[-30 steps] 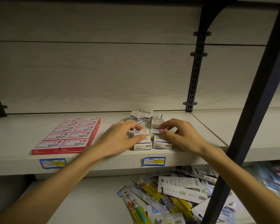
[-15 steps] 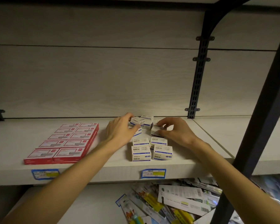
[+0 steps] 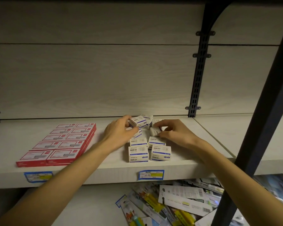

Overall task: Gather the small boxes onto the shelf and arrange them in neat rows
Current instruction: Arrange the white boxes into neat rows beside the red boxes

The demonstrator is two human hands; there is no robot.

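Observation:
Several small white-and-blue boxes stand in two columns on the pale wooden shelf (image 3: 104, 170). The front pair (image 3: 138, 154) lines up near the shelf's edge, and looser boxes sit skewed at the back. My left hand (image 3: 119, 132) grips a tilted box (image 3: 136, 121) at the rear of the left column. My right hand (image 3: 173, 132) pinches another small box (image 3: 155, 131) at the rear of the right column, between thumb and fingers. Parts of the middle boxes are hidden by both hands.
Flat red boxes (image 3: 60, 142) lie in two tidy columns to the left. A black upright post (image 3: 258, 128) crosses the right side. Blue price tags (image 3: 151, 174) sit on the shelf's front. Loose packaged pens (image 3: 170, 206) pile on the lower shelf.
Both hands moved from the front boxes toward the back of the shelf and took hold of the rear boxes. The front two pairs now stand uncovered.

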